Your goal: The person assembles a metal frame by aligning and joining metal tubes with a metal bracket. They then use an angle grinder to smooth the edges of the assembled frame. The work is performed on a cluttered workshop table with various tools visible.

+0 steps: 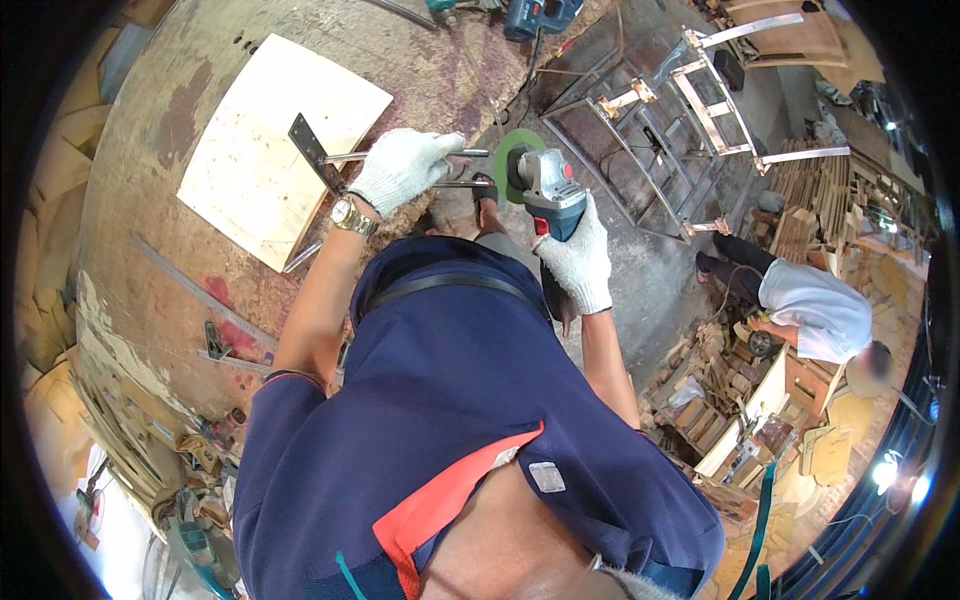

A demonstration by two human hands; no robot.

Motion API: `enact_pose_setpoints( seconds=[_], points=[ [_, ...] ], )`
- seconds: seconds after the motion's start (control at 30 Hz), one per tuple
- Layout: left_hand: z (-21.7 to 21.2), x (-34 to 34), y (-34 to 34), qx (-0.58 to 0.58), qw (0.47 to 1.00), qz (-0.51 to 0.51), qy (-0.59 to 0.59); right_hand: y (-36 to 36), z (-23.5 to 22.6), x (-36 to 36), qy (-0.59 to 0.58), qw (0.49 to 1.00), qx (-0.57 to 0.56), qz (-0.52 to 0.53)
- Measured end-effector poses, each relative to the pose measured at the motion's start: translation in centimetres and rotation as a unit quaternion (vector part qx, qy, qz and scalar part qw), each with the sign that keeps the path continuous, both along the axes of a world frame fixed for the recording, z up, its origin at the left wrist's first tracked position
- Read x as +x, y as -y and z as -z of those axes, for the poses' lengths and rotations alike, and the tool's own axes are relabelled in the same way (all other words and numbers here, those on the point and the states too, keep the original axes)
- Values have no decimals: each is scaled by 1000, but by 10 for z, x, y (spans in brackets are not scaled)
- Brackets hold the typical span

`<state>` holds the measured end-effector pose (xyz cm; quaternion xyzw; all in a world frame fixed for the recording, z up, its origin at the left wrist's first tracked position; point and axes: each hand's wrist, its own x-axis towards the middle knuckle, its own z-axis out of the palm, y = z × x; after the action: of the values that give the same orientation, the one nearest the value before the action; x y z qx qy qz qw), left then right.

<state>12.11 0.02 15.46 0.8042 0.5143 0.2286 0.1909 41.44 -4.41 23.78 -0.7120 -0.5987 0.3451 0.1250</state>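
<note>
My left hand (403,170), in a white knit glove, is closed around a pair of thin metal bars (468,184). They stick out to the right past my fingers, and on the left they meet a black flat plate (316,155) with holes. Under that plate lies a pale wooden board (270,130) on the workbench. My right hand (582,262), also gloved, grips the body of an angle grinder (553,188). Its green disc (503,165) stands close to the bars' free ends; whether it touches them I cannot tell.
A welded metal frame (650,150) stands on the floor at right. Beyond it a co-worker (815,300) bends over among wood scraps (700,400). Power tools (535,18) lie at the bench's far edge. A metal ruler (205,297) and small square (215,345) lie at left.
</note>
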Motion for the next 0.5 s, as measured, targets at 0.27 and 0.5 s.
enact_pose_setpoints(
  seconds=[0.27, 0.5],
  points=[
    [-4, -3, 0, 5, 999, 10, -30, -13, -1, -9, 28, 999, 6, -17],
    [2, -4, -3, 22, 999, 14, 20, -11, -11, -22, 27, 1000, -4, -12]
  ],
)
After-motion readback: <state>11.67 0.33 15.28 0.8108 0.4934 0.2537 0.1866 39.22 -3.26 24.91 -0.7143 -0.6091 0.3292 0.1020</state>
